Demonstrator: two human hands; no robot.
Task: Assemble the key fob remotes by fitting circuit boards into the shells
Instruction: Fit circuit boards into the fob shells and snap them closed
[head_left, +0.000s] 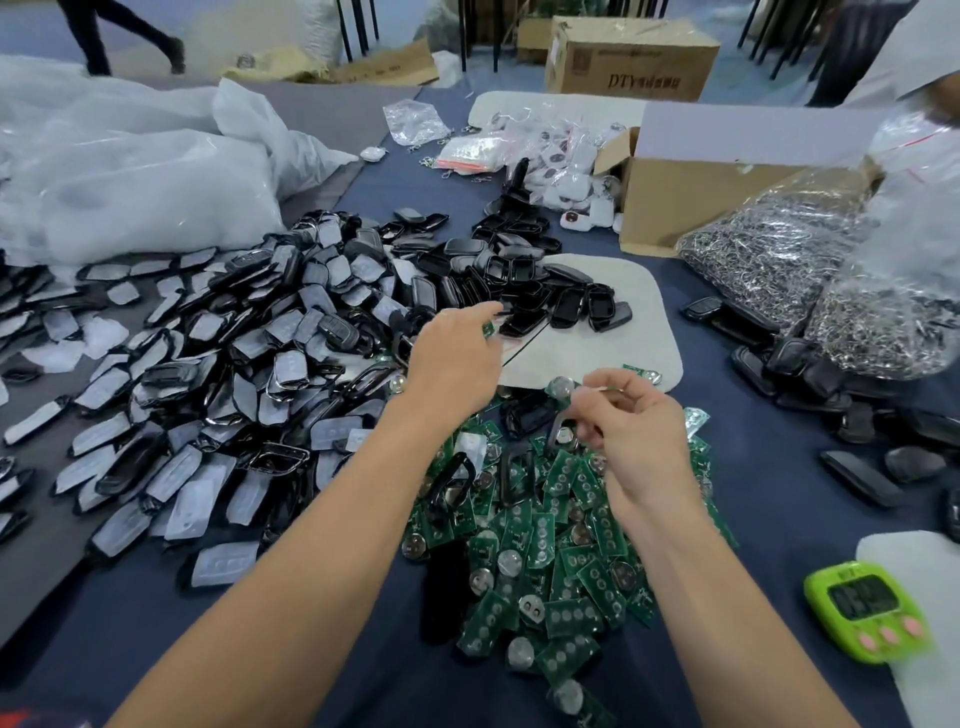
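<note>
Left hand (457, 358): fingers stretched out, nothing in grip, reaching at black shells (540, 291) heaped on white mat (649, 332).
Right hand (636, 436): curled, pinching what looks like circuit board (566, 388), above green board pile (550, 545) on worktop (769, 467).
Risks:
- reach snags heap, shells slide off mat
- thin pinch slips, board drops into pile, coin cell knocked loose
- board seated reversed in shell
Readable: "DTY" on far cardboard box (631, 57); rest of print blurred. Green timer (867, 608) display unreadable.
</note>
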